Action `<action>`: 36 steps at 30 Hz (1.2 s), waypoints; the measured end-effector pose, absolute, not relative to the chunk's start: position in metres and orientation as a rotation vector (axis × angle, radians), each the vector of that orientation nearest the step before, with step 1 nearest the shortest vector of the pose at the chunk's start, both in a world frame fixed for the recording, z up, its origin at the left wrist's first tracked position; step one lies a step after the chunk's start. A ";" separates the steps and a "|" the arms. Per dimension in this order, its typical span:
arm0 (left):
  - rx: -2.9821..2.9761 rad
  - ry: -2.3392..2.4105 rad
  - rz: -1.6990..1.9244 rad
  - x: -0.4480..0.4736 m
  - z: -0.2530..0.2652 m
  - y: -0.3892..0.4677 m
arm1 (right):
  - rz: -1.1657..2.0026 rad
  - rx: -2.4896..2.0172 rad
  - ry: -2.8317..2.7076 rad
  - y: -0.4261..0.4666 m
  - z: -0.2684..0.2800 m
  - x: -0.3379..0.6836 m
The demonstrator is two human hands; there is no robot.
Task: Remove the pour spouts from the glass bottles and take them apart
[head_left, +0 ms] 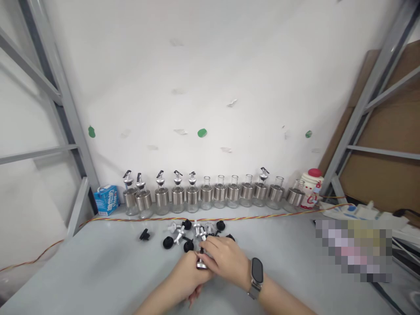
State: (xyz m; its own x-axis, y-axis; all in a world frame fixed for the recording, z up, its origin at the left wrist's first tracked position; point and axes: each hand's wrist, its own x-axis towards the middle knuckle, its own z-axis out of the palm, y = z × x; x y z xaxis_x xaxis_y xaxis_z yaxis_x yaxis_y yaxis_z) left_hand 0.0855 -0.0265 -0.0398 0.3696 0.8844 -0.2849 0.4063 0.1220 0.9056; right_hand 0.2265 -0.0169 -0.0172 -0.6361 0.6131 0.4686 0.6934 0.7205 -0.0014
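Note:
Near the front middle of the table, my left hand (188, 271) is closed around a bottle pourer (201, 265), whose silver collar and a dark part show between the hands. My right hand (226, 257) reaches over from the right with its fingers bent onto the top of the same pourer. The fingers cover most of it. Just beyond my hands lies a loose pile of pourer parts: black stoppers (168, 243), silver spouts (179, 235) and clear pieces (209, 228). One black piece (145, 235) sits apart to the left.
Along the wall stands a row of glass bottles with steel bands (178, 194); several carry pourers, others have bare necks. A blue carton (106, 200) is at the left end, a white red-lidded container (311, 189) at the right. A twisted cord (236, 218) crosses the table before the bottles.

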 end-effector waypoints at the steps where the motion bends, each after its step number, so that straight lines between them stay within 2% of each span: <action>1: 1.514 1.265 0.515 0.085 -0.038 -0.027 | -0.209 -1.028 -2.488 -0.017 -0.017 0.226; 5: 1.631 1.361 0.467 0.084 -0.031 -0.030 | -0.147 -1.092 -2.517 -0.019 -0.015 0.225; 9: 1.686 1.342 0.459 0.084 -0.032 -0.030 | -0.217 -1.061 -2.580 -0.019 -0.017 0.226; 15: 1.844 1.267 0.710 0.088 -0.046 -0.025 | -0.384 -0.918 -2.591 -0.015 -0.021 0.227; 19: 1.934 1.263 0.703 0.087 -0.050 -0.025 | -0.401 -0.838 -2.530 -0.014 -0.024 0.228; 24: 2.124 1.333 0.691 0.081 -0.040 -0.024 | -0.085 -0.985 -2.274 -0.009 -0.017 0.236; 26: 2.057 1.399 0.723 0.079 -0.036 -0.021 | 0.014 -1.090 -2.171 -0.006 -0.011 0.241; 30: 1.888 1.490 0.729 0.076 -0.032 -0.013 | 0.020 -1.389 -2.101 0.003 -0.007 0.249; 36: 1.333 1.278 0.678 0.071 -0.028 -0.009 | 0.038 -1.627 -2.161 0.012 -0.018 0.253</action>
State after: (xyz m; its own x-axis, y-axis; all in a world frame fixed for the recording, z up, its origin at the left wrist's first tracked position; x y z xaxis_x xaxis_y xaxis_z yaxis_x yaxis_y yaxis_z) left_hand 0.0709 -0.0090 -0.0282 0.2506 0.9280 -0.2757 0.2924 0.1989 0.9354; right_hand 0.2534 0.0118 -0.0177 -0.2168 0.9219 0.3210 0.9100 0.3099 -0.2756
